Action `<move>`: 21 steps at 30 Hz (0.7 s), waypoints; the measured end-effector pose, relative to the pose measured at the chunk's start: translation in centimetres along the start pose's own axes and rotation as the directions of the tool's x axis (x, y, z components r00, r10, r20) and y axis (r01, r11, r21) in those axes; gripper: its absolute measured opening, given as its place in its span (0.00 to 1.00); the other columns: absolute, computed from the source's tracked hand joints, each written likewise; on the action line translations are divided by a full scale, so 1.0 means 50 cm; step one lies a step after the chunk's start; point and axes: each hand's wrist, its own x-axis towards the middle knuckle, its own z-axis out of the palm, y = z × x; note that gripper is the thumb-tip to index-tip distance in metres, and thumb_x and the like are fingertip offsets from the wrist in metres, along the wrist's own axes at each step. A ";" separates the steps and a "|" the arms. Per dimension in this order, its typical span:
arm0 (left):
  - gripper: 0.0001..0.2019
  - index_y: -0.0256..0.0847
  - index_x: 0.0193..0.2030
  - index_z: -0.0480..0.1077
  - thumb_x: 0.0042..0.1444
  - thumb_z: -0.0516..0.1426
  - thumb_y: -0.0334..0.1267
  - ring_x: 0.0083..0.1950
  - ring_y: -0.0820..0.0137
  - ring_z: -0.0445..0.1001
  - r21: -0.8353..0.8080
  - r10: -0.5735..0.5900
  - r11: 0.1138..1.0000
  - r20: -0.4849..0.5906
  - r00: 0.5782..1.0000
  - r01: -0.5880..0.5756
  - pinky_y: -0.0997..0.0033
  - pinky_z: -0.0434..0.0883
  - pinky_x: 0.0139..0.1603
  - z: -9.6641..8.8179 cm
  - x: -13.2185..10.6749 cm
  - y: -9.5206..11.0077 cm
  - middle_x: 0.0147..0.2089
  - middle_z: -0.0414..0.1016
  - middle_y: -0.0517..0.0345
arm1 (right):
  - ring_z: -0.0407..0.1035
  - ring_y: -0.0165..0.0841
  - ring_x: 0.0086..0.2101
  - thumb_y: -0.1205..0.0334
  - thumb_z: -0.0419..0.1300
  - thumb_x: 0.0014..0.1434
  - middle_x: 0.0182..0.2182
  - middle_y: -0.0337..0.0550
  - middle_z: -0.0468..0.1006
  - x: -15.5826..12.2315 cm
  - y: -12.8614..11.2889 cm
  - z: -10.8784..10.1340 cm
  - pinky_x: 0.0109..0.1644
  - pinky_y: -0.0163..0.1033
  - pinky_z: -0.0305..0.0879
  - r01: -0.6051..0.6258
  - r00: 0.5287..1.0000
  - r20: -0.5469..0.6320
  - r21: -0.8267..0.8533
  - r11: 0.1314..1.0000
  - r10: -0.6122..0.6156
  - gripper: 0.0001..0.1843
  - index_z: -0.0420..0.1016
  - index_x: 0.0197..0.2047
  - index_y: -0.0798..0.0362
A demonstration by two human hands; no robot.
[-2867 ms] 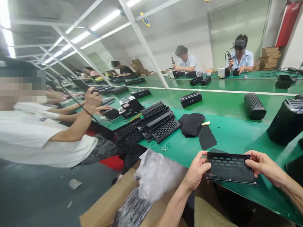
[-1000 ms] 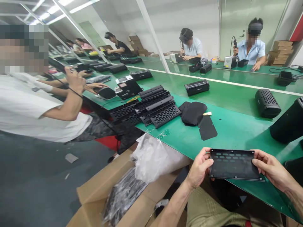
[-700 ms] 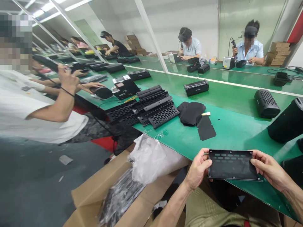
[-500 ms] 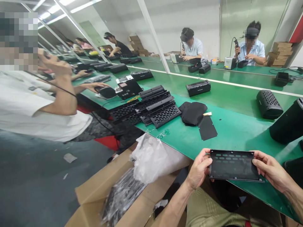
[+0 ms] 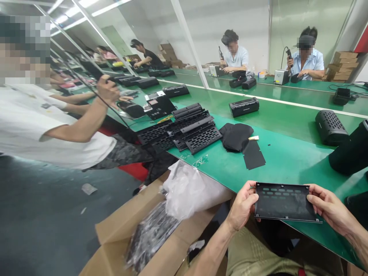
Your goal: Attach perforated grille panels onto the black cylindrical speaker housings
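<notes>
- Currently: black slotted panel (image 5: pixel 283 210), one, lifted over the near edge of the table (image 5: pixel 290 161).
- Left hand (image 5: pixel 242 203): thumb and fingers pinching its left end.
- Right hand (image 5: pixel 323 200): same pinch, right end.
- Change: grips as half a second ago; handling seems settled.
- Beyond: black sheets (image 5: pixel 236 137); grille panels (image 5: pixel 202 138), farther left along the near edge.

head view, forward-down over bench (image 5: pixel 290 163); left seems blurred

White wall (image 5: pixel 244 25), grey floor (image 5: pixel 54 218), green worktable (image 5: pixel 290 157), ceiling tube lights (image 5: pixel 108 8).
</notes>
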 end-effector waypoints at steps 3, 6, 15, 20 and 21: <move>0.21 0.41 0.52 0.64 0.53 0.64 0.42 0.20 0.77 0.69 0.002 0.003 1.000 0.006 1.000 -0.003 0.74 0.69 0.13 -0.001 -0.002 -0.001 0.44 0.77 0.57 | 0.55 0.25 0.23 0.40 0.81 0.46 0.24 0.32 0.65 -0.002 0.001 0.000 0.25 0.29 0.54 0.009 1.000 -0.009 -0.011 1.000 -0.009 0.29 0.77 0.36 0.53; 0.20 0.41 0.51 0.65 0.53 0.64 0.41 0.20 0.77 0.69 -0.007 0.004 1.000 0.008 1.000 -0.004 0.74 0.69 0.13 -0.001 -0.004 0.000 0.41 0.76 0.59 | 0.55 0.25 0.23 0.41 0.81 0.46 0.25 0.33 0.66 -0.004 0.000 0.002 0.25 0.29 0.54 0.013 1.000 -0.006 -0.002 1.000 -0.013 0.28 0.78 0.37 0.53; 0.18 0.42 0.47 0.65 0.55 0.64 0.44 0.19 0.76 0.68 -0.057 0.003 0.998 0.022 1.000 -0.001 0.74 0.70 0.12 0.000 -0.005 -0.001 0.34 0.71 0.65 | 0.55 0.24 0.23 0.41 0.82 0.44 0.25 0.33 0.66 -0.008 -0.005 0.008 0.24 0.28 0.55 -0.009 1.000 -0.011 0.063 0.998 0.009 0.30 0.80 0.39 0.54; 0.20 0.41 0.51 0.65 0.55 0.65 0.42 0.20 0.76 0.69 -0.054 0.008 0.999 0.002 1.000 -0.008 0.74 0.70 0.13 -0.004 -0.007 -0.007 0.38 0.74 0.62 | 0.56 0.23 0.23 0.42 0.82 0.44 0.25 0.34 0.67 -0.009 0.000 0.008 0.24 0.27 0.56 0.000 1.000 0.004 0.036 0.999 0.000 0.28 0.80 0.36 0.54; 0.21 0.40 0.51 0.66 0.54 0.66 0.42 0.19 0.76 0.69 -0.056 0.010 0.998 -0.003 1.000 -0.010 0.74 0.71 0.13 -0.005 -0.007 -0.008 0.37 0.74 0.62 | 0.56 0.23 0.23 0.42 0.82 0.45 0.26 0.34 0.68 -0.007 0.003 0.007 0.24 0.27 0.57 -0.003 1.000 0.008 0.052 0.999 0.003 0.28 0.80 0.37 0.54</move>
